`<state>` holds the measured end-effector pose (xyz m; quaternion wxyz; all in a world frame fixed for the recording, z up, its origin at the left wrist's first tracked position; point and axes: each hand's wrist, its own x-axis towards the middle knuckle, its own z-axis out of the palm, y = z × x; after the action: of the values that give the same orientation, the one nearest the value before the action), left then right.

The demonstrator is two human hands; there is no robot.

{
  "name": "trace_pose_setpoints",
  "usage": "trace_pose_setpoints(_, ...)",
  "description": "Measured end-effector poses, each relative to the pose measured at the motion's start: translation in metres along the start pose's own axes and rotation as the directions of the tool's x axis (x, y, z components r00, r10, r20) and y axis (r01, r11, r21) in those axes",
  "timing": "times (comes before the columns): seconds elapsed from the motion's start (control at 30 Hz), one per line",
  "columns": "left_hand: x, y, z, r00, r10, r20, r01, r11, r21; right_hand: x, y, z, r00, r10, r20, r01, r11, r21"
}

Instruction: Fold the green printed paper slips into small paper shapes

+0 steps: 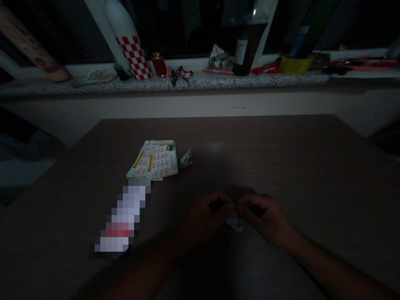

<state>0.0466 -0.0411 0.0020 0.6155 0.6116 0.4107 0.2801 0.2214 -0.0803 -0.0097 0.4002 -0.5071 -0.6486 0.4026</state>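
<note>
Low over the table's near middle, my left hand [208,216] and my right hand [267,216] meet thumb to thumb. Both pinch a small folded piece of printed paper [235,223], whose pointed lower part shows beneath the thumbs. Its upper part is hidden by my fingers, and the dim light blurs its details. Beyond and to the left lies a fanned stack of printed paper slips [162,162] with rows of orange and dark print. Just right of that stack sits a small folded paper shape [186,159].
A pixelated, lit phone-like object [126,216] lies left of my hands on the brown table [296,158]. Behind, a speckled stone sill [200,84] holds a red-and-white checkered bottle [134,54], a dark labelled bottle [242,52], a folded paper piece [217,57] and small items.
</note>
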Motion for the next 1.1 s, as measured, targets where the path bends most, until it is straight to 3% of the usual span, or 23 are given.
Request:
trace_pose_setpoints(0.2, 0.001, -0.001, 0.002, 1.0, -0.009, -0.005, 0.009, 0.999, 0.04, 0.0, 0.0, 0.001, 0.998, -0.037, -0.042, 0.036, 0.999, -0.014)
trace_pose_setpoints(0.37, 0.0, -0.002, 0.001, 0.999, -0.027, -0.023, 0.028, 0.999, 0.037, 0.0, -0.002, 0.001, 0.997, -0.003, -0.073, 0.009, 0.996, 0.084)
trace_pose_setpoints(0.63, -0.002, 0.0, -0.001, 1.0, -0.001, -0.031, 0.001, 1.0, 0.01, 0.001, 0.002, -0.001, 0.971, 0.04, -0.234, -0.021, 0.996, 0.084)
trace_pose_setpoints(0.83, -0.006, 0.005, 0.001, 0.996, 0.088, 0.023, -0.089, 0.995, 0.055, 0.002, 0.008, -0.003, 0.913, 0.121, -0.389, -0.075, 0.989, 0.13)
trace_pose_setpoints(1.1, -0.009, 0.001, 0.004, 0.968, 0.203, 0.146, -0.224, 0.964, 0.145, 0.004, 0.005, -0.002, 0.861, 0.19, -0.472, -0.105, 0.974, 0.201)
